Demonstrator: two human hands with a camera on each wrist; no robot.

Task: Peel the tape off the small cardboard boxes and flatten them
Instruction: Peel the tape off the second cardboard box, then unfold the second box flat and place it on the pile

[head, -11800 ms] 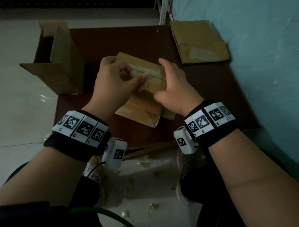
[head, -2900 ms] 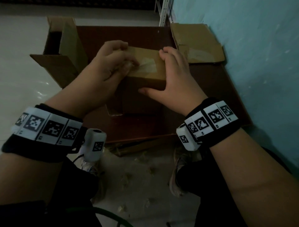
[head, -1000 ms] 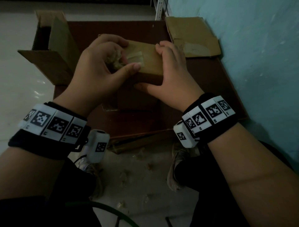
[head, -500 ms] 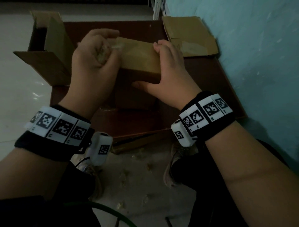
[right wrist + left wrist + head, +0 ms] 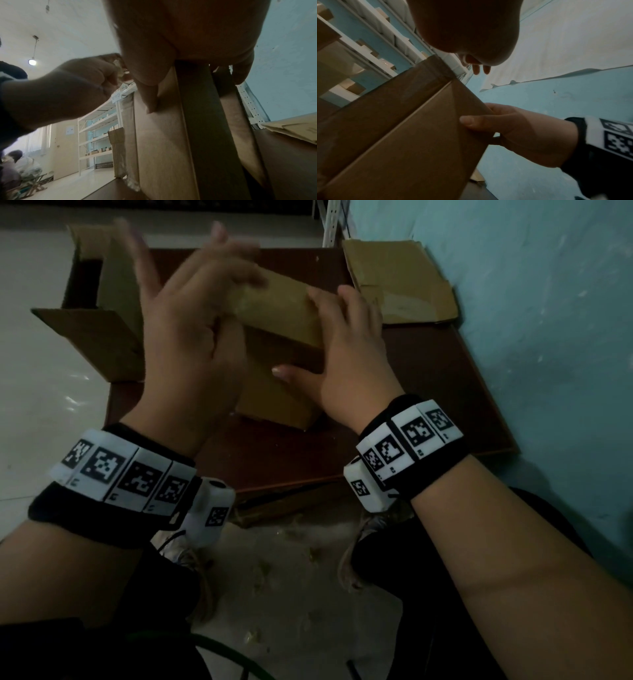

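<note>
The small cardboard box [image 5: 281, 309] stands upright on the brown table [image 5: 428, 392]. My right hand [image 5: 301, 337] grips its right end, with the fingers curled over the top and the thumb flat on the front face. My left hand [image 5: 191, 285] is at the box's upper left corner and is blurred by motion. In the head view its fingers look splayed. In the right wrist view the left hand [image 5: 77, 83] looks curled round a pale wad of tape [image 5: 118, 65]. A shiny tape strip [image 5: 128, 162] hangs down the box's left edge.
A large open cardboard box [image 5: 113, 313] stands at the table's left side. Flattened cardboard [image 5: 397, 285] lies at the back right against the blue wall [image 5: 531, 302]. Tape scraps [image 5: 263, 570] litter the floor by my shoes.
My left hand peeled the tape off the box top and bunched it up. It has now swung up and away from the box, blurred. The right hand keeps its grip.
</note>
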